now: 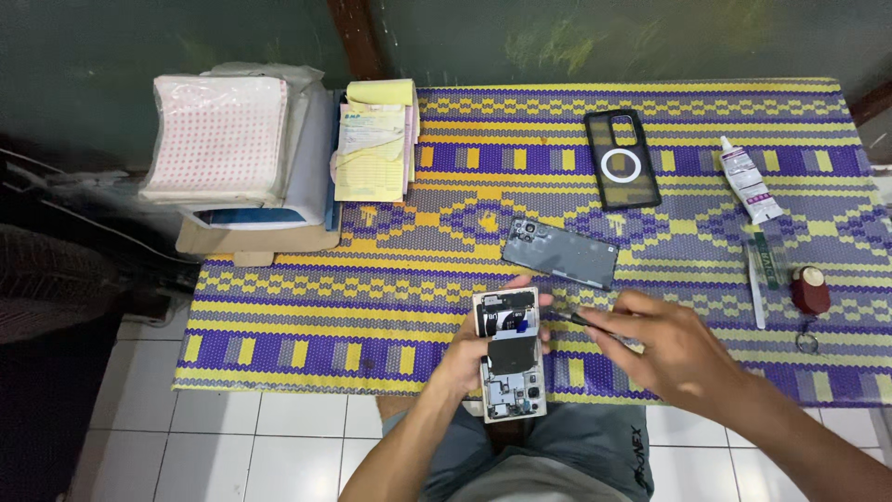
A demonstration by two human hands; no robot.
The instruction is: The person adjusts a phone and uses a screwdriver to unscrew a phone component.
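While the left hand (467,358) grips an opened phone (510,354) by its edge, the right hand (664,349) pinches a thin dark tool (569,318), tip near the phone's upper edge.

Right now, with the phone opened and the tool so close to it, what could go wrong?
1. The right hand aims a thin tool at the opened phone; a slip might scratch its exposed parts.
2. The left hand holds the phone over the lap, past the mat edge; it could drop.
3. The back cover lies close by and could get knocked.
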